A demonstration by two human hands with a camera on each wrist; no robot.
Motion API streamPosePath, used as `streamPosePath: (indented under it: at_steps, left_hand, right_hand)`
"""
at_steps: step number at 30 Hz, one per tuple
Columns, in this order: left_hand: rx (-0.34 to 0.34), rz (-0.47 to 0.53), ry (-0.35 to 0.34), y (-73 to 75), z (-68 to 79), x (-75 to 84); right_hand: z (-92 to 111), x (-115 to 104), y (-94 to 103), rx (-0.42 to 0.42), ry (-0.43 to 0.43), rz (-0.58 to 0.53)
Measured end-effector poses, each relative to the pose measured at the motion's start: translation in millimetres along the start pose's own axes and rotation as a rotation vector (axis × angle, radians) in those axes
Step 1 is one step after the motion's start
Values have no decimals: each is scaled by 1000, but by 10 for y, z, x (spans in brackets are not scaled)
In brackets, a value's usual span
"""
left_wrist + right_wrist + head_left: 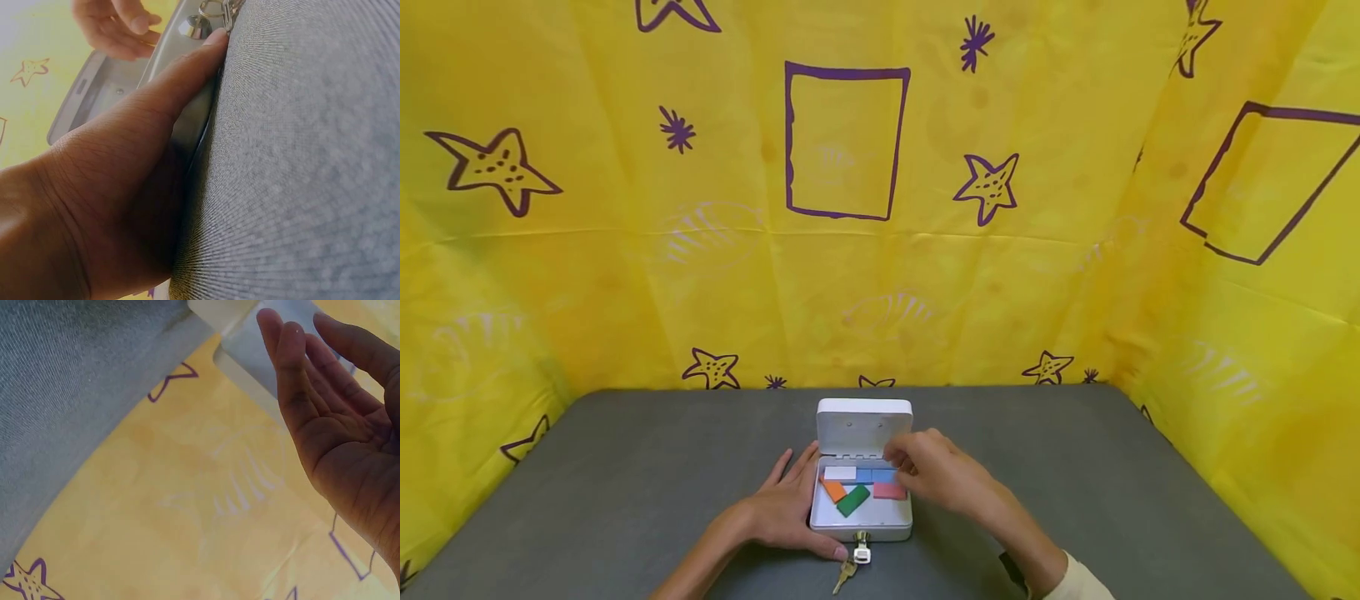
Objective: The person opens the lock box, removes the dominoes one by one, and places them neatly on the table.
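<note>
My hands are apart, the white box [891, 533] between them. My left hand [786, 510] lies along its left side with straight fingers — thumb across the front, beside the keys [862, 554]. My right hand [940, 471] hovers by the raised lid [853, 429], fingers loosely bent — coloured blocks [853, 501] lie between both hands.

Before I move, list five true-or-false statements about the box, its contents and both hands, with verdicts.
1. The lid of the box stands open. True.
2. The left hand rests against the box's left side. True.
3. The right hand is nearer the pink block than the green block. True.
4. The green block lies outside the box. False: it lies inside.
5. Both keys are inside the box. False: the brass key and the white-headed key are at its front.
</note>
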State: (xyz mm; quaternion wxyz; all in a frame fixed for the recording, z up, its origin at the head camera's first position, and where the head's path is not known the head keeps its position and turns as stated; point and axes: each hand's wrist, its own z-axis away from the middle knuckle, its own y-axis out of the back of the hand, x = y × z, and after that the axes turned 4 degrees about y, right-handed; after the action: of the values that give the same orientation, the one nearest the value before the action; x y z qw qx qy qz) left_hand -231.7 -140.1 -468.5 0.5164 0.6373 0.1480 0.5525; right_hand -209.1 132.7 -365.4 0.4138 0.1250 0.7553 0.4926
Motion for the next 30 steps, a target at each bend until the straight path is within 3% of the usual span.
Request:
streamPosePath:
  at_steps: [9, 16, 24, 30]
  left_hand:
    - [-2, 24, -3, -33, -2, -20]
    - [0, 21, -14, -17, -7, 20]
    - [-12, 19, 5, 73, 60, 109]
    - [-5, 24, 5, 27, 28, 28]
  right_hand:
    - [-20, -34, -176, -30, 5, 66]
    - [-27, -42, -322, -65, -20, 208]
    - [-27, -61, -405, -22, 101, 423]
    - [-49, -62, -439, -42, 87, 443]
